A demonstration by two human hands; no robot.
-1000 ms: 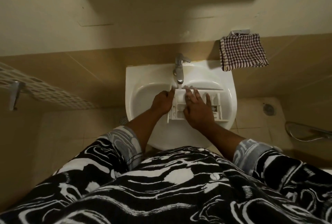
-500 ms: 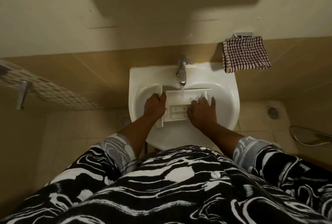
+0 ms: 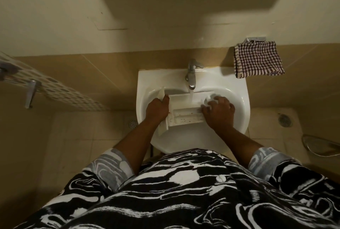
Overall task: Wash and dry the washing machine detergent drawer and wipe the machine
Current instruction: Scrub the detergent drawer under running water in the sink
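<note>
The white detergent drawer [image 3: 184, 114] lies across the bowl of the white sink [image 3: 145, 81], under a stream of water from the chrome tap [image 3: 191, 74]. My left hand [image 3: 157, 108] grips the drawer's left end by its front panel. My right hand [image 3: 218, 111] is curled over the drawer's right end, fingers bent around a white part there. Small dark specks show on the drawer's near rim. The right end of the drawer is hidden under my hand.
A checked brown and white cloth [image 3: 257, 61] hangs on a wall holder right of the sink. A perforated white shelf [image 3: 55, 89] with metal brackets juts out at the left. Floor drains [image 3: 284, 120] sit in the tiles. A chrome hose [image 3: 320, 146] lies at the right.
The drawer has turned and shifted left under the tap stream. My right hand slid from the drawer's middle to its right end; my left hand keeps its grip on the left end.
</note>
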